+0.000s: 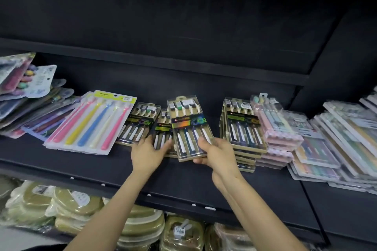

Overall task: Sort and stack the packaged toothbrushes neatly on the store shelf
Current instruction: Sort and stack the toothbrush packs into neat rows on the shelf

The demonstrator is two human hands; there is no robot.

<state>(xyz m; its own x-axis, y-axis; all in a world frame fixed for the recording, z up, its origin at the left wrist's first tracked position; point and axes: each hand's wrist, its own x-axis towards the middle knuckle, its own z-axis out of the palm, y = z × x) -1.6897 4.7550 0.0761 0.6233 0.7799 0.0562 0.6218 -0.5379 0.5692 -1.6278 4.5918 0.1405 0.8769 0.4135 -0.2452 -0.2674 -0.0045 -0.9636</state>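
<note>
On the dark shelf [81, 167], the right hand [216, 154] is gripping the bottom edge of a gold-framed toothbrush pack [188, 126], tilted above the loose packs [142, 123] that the left hand [145, 154] is touching with straight fingers. A matching stack [243, 128] is sitting just to the right, and bare board is running along the front edge.

Olive-green plastic-wrapped packs [77, 208] are stacked in rows, with small white clips [210, 208] fixed just above them and a dark upper board [163, 62] mounted well above.

The toothbrush packs [189, 128] are clear, glossy plastic with holographic foil labels; the shelf [81, 159] is dark, matt and smooth.
</note>
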